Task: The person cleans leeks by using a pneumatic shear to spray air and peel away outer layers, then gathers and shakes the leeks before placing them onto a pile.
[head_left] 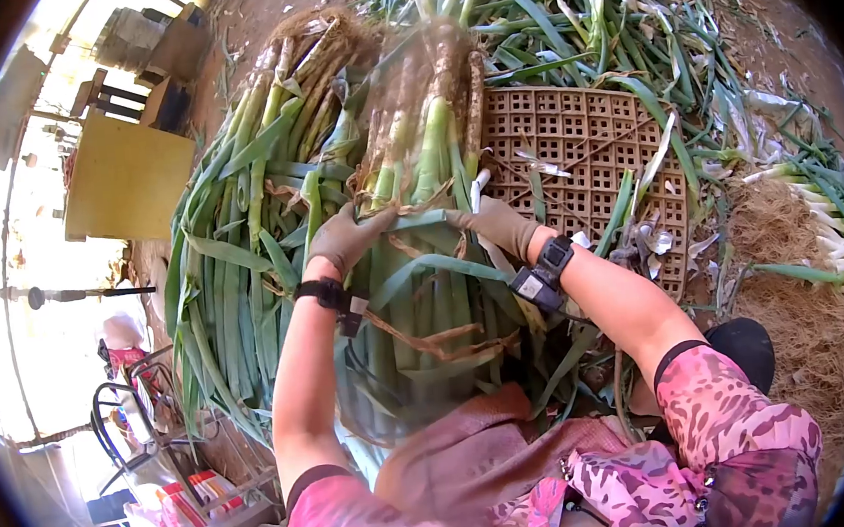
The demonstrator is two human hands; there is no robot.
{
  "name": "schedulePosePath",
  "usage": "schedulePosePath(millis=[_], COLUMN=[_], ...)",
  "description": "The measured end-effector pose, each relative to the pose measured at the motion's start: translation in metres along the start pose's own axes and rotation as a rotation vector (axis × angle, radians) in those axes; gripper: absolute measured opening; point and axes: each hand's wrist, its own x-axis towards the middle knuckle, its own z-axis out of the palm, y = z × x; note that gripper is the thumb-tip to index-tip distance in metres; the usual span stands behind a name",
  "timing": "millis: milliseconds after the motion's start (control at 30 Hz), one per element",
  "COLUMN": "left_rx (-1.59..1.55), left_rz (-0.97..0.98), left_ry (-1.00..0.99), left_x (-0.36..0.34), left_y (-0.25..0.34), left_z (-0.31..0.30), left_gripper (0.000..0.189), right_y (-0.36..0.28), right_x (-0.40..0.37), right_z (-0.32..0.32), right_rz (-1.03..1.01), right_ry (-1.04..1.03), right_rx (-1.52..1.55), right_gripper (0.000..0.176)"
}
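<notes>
My gloved left hand is closed on one end of a flat green leek leaf. Closed on the other end, near a pale stalk, is my gloved right hand. The leaf stretches across a thick bundle of leeks in front of me. Soil-stained stems and roots point away from me, while the long green leaves run toward my lap. My fingertips are partly hidden among the leaves. Another large bundle of leeks lies directly to the left, its roots also at the far end.
A brown lattice plastic crate lies right of the bundle, littered with leaf scraps. Loose leeks are heaped behind it. Fibrous roots belong to a row of leeks at far right. A yellow board and a metal-framed cart stand left.
</notes>
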Motion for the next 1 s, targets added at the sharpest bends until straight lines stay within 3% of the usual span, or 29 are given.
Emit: schedulePosePath(millis=[33, 133, 167, 233, 300, 333, 433, 467, 533, 600, 667, 700, 733, 767, 800, 867, 900, 933, 967, 1000], left_rx=[-0.039, -0.219, -0.255, -0.239, -0.515, -0.653, -0.668, -0.689, -0.553, -0.35, -0.147, -0.037, 0.076, 0.094, 0.191, 0.383, 0.345, 0.277, 0.184, 0.091], left_rz=[0.001, 0.023, 0.041, 0.019, 0.078, 0.103, 0.143, 0.168, 0.165, 0.145, -0.002, -0.014, -0.028, -0.066, 0.003, 0.143, 0.281, 0.332, 0.364, 0.393], left_ry=[-0.024, -0.04, -0.034, -0.032, -0.133, -0.184, -0.076, -0.056, 0.056, 0.151, 0.218, 0.312, 0.405, 0.365, 0.452, 0.626, 0.7, 0.642, 0.51, 0.375], left_x=[0.008, 0.021, 0.008, 0.004, 0.003, 0.0, -0.043, -0.052, -0.062, -0.067, -0.068, -0.064, -0.065, -0.066, -0.069, -0.08, -0.089, -0.096, -0.111, -0.125], left_y=[-0.005, -0.019, -0.004, 0.0, -0.01, -0.015, 0.011, 0.015, 0.02, 0.03, 0.034, 0.032, 0.035, 0.038, 0.042, 0.061, 0.069, 0.08, 0.098, 0.114], left_z=[0.002, 0.008, 0.005, 0.003, 0.014, 0.022, 0.028, 0.032, 0.037, 0.028, 0.027, 0.036, 0.042, 0.047, 0.057, 0.08, 0.093, 0.108, 0.118, 0.125], left_gripper=[0.091, 0.085, 0.084, 0.073, 0.065, 0.061, 0.062, 0.064, 0.072, 0.075, 0.087, 0.091, 0.095, 0.095, 0.091, 0.083, 0.073, 0.067, 0.067, 0.066], right_y=[0.011, -0.015, -0.015, -0.015, -0.008, -0.011, -0.023, -0.018, -0.011, -0.002, 0.01, 0.01, 0.013, 0.015, 0.02, 0.007, 0.008, 0.004, 0.012, 0.019], right_x=[0.008, -0.011, -0.002, -0.008, -0.013, -0.024, -0.075, -0.088, -0.114, -0.127, -0.13, -0.144, -0.153, -0.165, -0.18, -0.221, -0.237, -0.257, -0.272, -0.286], right_z=[0.004, 0.0, -0.002, 0.0, -0.003, 0.002, -0.01, -0.025, -0.027, -0.039, -0.056, -0.06, -0.058, -0.063, -0.073, -0.091, -0.097, -0.099, -0.101, -0.104], right_rz=[-0.035, 0.036, 0.123, 0.064, 0.093, 0.032, -0.034, -0.076, -0.024, -0.115, 0.216, 0.187, -0.018, -0.002, 0.013, 0.028, -0.01, -0.044, -0.007, -0.008], right_ry=[0.028, -0.022, -0.021, -0.021, 0.002, -0.023, 0.009, 0.006, 0.169, 0.403, 0.429, 0.445, 0.523, 0.521, 0.518, 0.445, 0.55, 0.646, 0.701, 0.715], right_rx=[-0.014, 0.527, 0.504, 0.659, 0.647, 0.858, 0.861, 0.643, 0.762, 0.347, 0.182, 0.168, 0.284, 0.368, 0.452, 0.258, -0.062, -0.383, -0.473, -0.718], right_gripper=[0.05, 0.066, 0.058, 0.056, 0.047, 0.043, 0.035, 0.034, 0.035, 0.037, 0.037, 0.035, 0.028, 0.026, 0.026, 0.03, 0.033, 0.037, 0.046, 0.065])
